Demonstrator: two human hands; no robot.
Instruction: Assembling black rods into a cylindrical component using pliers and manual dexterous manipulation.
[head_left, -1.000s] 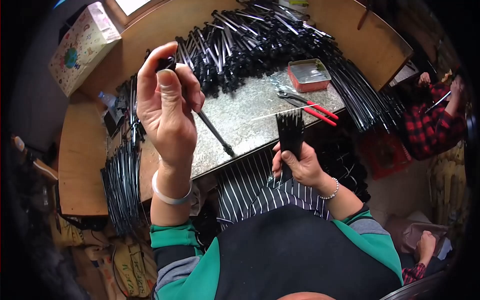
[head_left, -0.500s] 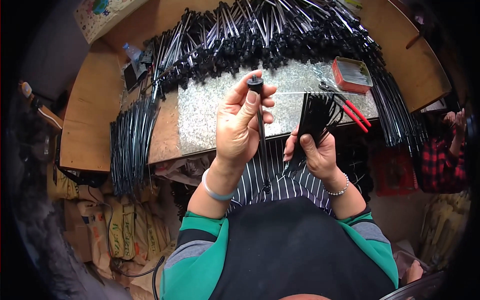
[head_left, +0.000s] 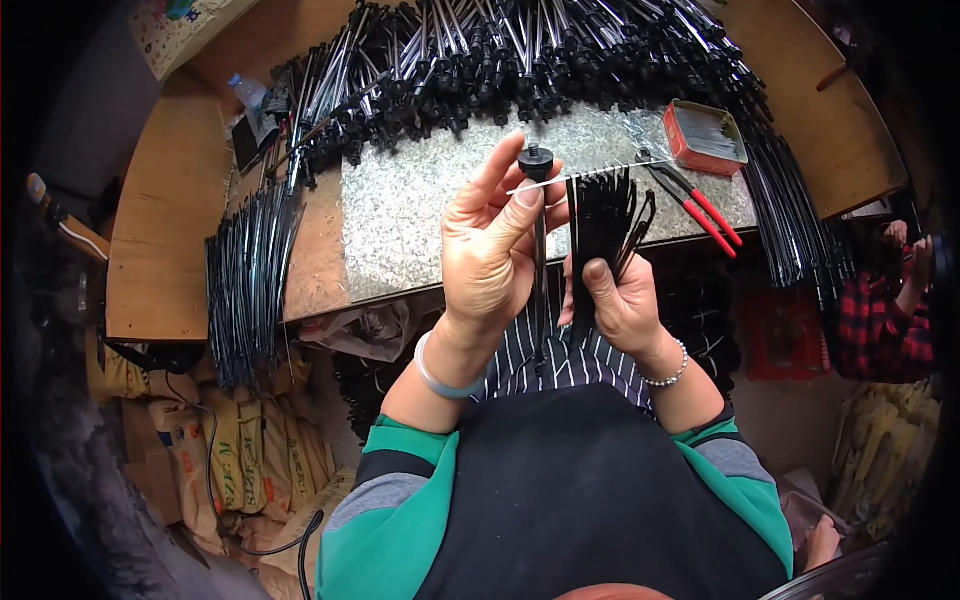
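My left hand (head_left: 495, 235) pinches a slim black rod (head_left: 540, 250) upright, below its round black head with a small threaded stud (head_left: 536, 158). The index finger sticks up beside that head. In my right hand (head_left: 625, 295) is a bundle of black cord loops (head_left: 600, 225), gripped between thumb and fingers. A thin white stick (head_left: 648, 163) runs through the loops' upper ends, and its left end crosses my left thumb just below the rod's head. The rod's lower end hangs in front of the striped apron.
Red-handled pliers (head_left: 705, 215) lie at the table's right edge, next to a red tin (head_left: 690, 150) of thin pieces. Piled black and silver rods (head_left: 480, 75) cover the table's back. More bundles hang off both sides. At far right is another person's checkered sleeve (head_left: 880, 325).
My two hands have come closer together, with the left shifting right. The white stick has tilted, and its left end now lies across my left thumb by the rod's head.
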